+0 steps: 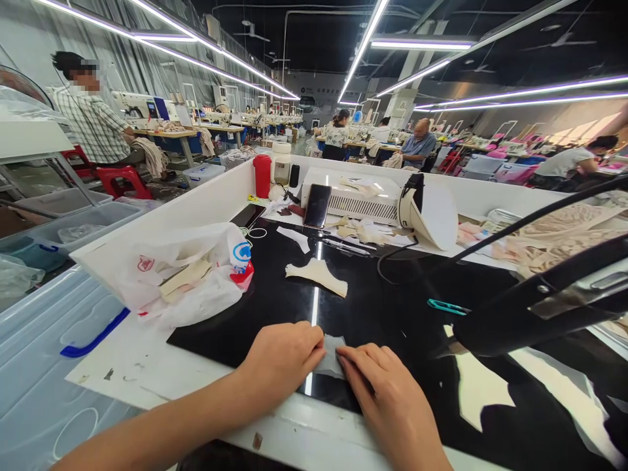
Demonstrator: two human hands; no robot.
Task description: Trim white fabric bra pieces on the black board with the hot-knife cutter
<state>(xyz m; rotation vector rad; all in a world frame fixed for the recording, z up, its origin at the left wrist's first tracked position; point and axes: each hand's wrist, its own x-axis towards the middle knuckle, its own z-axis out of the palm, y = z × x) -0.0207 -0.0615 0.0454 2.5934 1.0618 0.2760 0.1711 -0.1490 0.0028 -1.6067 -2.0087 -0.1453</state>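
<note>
A small translucent whitish piece of thin sheet [332, 358] lies at the near edge of a shiny black board [377, 314]. My left hand [284, 356] pinches its left side, the fingers curled in. At its right edge, the fingertips of my right hand [385, 376] are pressed together on it, with the hand low over the board. Beyond my hands lies a cream cut piece [318, 275] with curved edges. Farther right, another cream shaped piece [483, 389] is partly covered by a dark arm-like device [534, 311].
A white plastic bag [191, 307] holding cream pieces sits at left. Turquoise thread snips [447, 307] lie at right. At the back are a phone [317, 205], a red cup [262, 176] and a white vented machine [363, 203]. Several people work at sewing tables beyond.
</note>
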